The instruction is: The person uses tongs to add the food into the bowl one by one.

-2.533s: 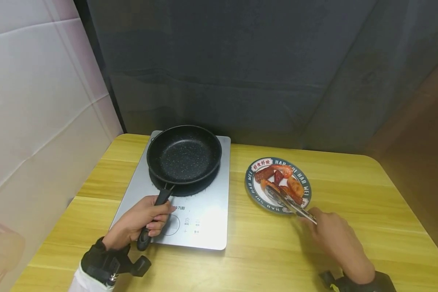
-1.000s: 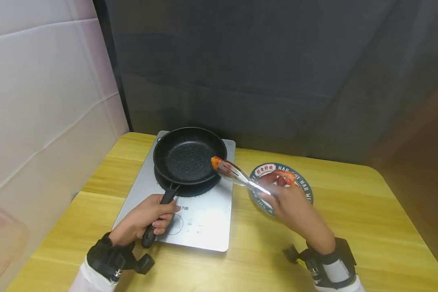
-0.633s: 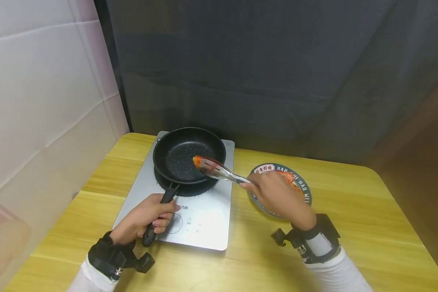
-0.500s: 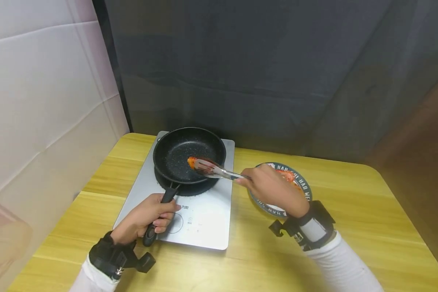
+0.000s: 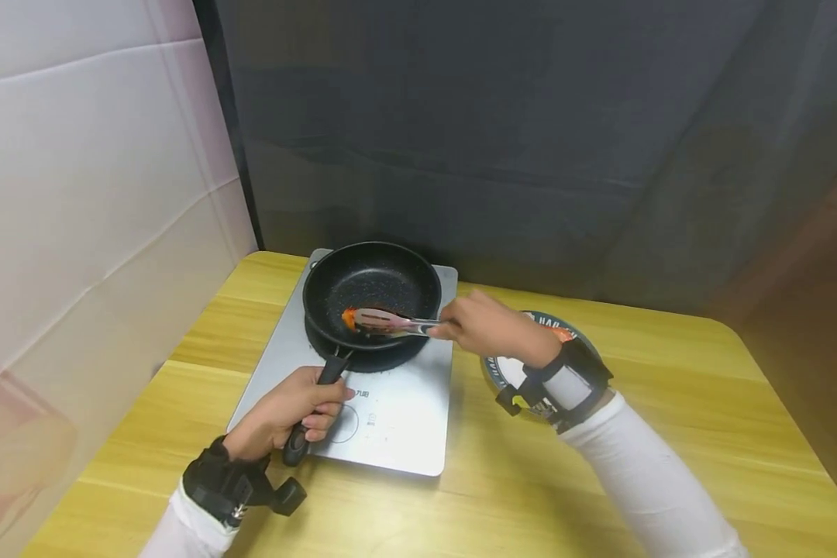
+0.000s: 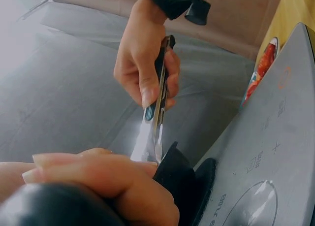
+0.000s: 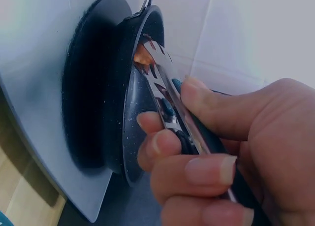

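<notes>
My left hand (image 5: 300, 407) grips the black handle of a frying pan (image 5: 384, 280) over the silver cooktop. Metal food tongs (image 5: 394, 323) are held in my right hand (image 5: 484, 322), its thumb and fingers wrapped round both arms. Between the tong tips an orange-red piece of food (image 5: 349, 318) is pinched, low inside the pan's near part. In the right wrist view, the food (image 7: 143, 56) shows just inside the pan rim (image 7: 129, 132). Whether it touches the pan's bottom I cannot tell. Behind my right wrist, a round plate (image 5: 497, 370) is partly hidden.
The flat cooktop (image 5: 401, 434) lies on a wooden table (image 5: 516, 496), with a dark round patch under the pan. Reddish food (image 5: 563, 333) shows on the plate. A dark curtain (image 5: 488, 139) hangs behind, and a pale sheet (image 5: 98, 178) stands at the left.
My right hand has carried the tongs leftward from the plate, lifting the orange-red piece and lowering it into the pan. The left hand keeps its grip on the handle.
</notes>
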The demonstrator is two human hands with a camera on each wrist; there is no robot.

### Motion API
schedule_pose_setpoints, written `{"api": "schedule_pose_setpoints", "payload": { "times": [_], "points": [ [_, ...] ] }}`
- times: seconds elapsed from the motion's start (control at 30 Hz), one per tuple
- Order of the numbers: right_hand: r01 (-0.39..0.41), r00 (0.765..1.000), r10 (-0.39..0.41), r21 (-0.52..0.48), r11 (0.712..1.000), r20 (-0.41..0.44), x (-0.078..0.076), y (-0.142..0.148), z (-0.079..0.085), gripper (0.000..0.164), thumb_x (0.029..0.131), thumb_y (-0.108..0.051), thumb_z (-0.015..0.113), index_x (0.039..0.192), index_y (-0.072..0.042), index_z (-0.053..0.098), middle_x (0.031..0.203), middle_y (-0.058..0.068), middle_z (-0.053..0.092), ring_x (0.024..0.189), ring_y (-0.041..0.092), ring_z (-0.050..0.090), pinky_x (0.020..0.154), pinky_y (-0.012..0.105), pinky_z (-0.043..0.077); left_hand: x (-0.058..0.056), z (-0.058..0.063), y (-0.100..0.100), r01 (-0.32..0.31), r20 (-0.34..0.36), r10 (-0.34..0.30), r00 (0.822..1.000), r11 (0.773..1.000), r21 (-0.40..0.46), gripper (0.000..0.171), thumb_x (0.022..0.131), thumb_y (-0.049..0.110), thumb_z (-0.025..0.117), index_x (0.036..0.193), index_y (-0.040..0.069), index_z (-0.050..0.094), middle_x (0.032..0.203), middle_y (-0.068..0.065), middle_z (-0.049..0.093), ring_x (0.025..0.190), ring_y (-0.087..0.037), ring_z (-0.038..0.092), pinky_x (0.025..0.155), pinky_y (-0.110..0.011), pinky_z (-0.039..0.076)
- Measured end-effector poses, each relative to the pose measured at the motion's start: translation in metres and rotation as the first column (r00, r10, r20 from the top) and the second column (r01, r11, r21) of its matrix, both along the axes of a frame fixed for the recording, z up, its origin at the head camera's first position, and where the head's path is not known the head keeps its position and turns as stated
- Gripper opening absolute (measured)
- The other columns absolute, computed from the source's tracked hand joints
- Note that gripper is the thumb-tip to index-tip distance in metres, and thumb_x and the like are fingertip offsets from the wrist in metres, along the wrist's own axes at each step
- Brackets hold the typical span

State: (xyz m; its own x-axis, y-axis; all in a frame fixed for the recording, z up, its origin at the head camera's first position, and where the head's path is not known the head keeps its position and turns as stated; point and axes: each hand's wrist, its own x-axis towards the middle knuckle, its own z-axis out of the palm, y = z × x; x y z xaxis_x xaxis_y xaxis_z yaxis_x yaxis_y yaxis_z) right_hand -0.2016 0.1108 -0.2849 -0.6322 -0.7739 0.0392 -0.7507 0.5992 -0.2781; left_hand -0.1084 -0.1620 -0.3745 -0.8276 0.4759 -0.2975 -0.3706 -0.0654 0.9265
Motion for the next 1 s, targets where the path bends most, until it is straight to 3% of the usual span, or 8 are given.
{"api": "schedule_pose_setpoints", "payload": {
  "times": [0.17, 0.6, 1.0],
  "points": [
    [0.008, 0.998, -0.012, 0.064, 0.998, 0.06, -0.005, -0.006, 0.003, 0.037, 0.096, -0.022, 0.059, 0.06, -0.013, 0.056, 0.052, -0.009, 0.032, 0.044, 0.005, 0.028, 0.044, 0.02, 0.025, 0.001, 0.0, 0.004, 0.007, 0.014, -0.007, 1.0, 1.0, 0.016, 0.022, 0.092, 0.004, 0.053, 0.076, 0.007, 0.038, 0.056, 0.007, 0.034, 0.04, -0.002, 0.031, 0.034, -0.016, 0.029],
    [0.032, 0.995, -0.046, 0.153, 0.988, 0.091, -0.005, -0.019, 0.008, 0.033, 0.096, -0.024, 0.059, 0.064, -0.013, 0.061, 0.054, -0.007, 0.037, 0.046, 0.007, 0.033, 0.046, 0.021, 0.029, -0.001, -0.002, 0.005, -0.015, 0.011, 0.015, 1.0, 1.0, -0.002, 0.026, 0.091, 0.003, 0.054, 0.073, 0.009, 0.037, 0.054, 0.006, 0.033, 0.039, -0.002, 0.029, 0.033, -0.016, 0.027],
    [0.067, 0.998, -0.068, 0.158, 0.985, -0.001, -0.002, -0.01, 0.004, 0.035, 0.093, -0.029, 0.063, 0.061, -0.015, 0.054, 0.054, -0.008, 0.038, 0.047, 0.007, 0.036, 0.045, 0.022, 0.032, 0.0, -0.001, 0.006, -0.014, 0.019, 0.014, 1.0, 1.0, 0.001, 0.024, 0.091, 0.004, 0.054, 0.075, 0.008, 0.038, 0.055, 0.006, 0.033, 0.039, -0.002, 0.029, 0.034, -0.016, 0.027]
  ]
}}
